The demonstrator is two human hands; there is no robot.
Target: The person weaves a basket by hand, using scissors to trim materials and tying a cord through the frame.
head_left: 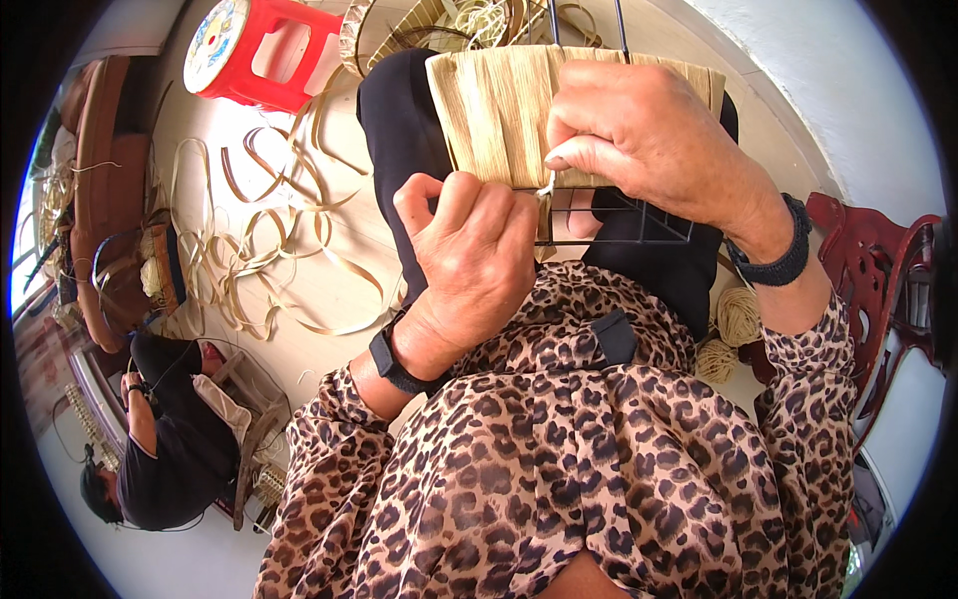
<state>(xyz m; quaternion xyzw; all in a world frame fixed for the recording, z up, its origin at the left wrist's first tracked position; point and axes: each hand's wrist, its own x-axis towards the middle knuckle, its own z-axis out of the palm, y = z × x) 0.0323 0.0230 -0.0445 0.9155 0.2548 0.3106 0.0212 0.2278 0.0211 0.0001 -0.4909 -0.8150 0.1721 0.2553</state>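
Note:
Across my lap lies a black wire frame (649, 228), partly wrapped in a pale straw-coloured strip panel (494, 105). A short, twisted white cord (546, 187) shows between my hands at the panel's near edge. My right hand (654, 140) rests over the panel, its thumb and forefinger pinched on the cord's upper end. Curled closed just left of the cord is my left hand (469, 245); its fingertips come near the cord's lower end, but what they hold is hidden. Bare wire shows on the near side of the panel.
Loose pale strips (269, 235) lie curled over the floor at left. A red stool (264, 55) stands at far left, beside a basket of strips (479, 22). Balls of cord (736, 317) and a dark red carved chair (868, 270) are at right. Another person (180, 459) sits at lower left.

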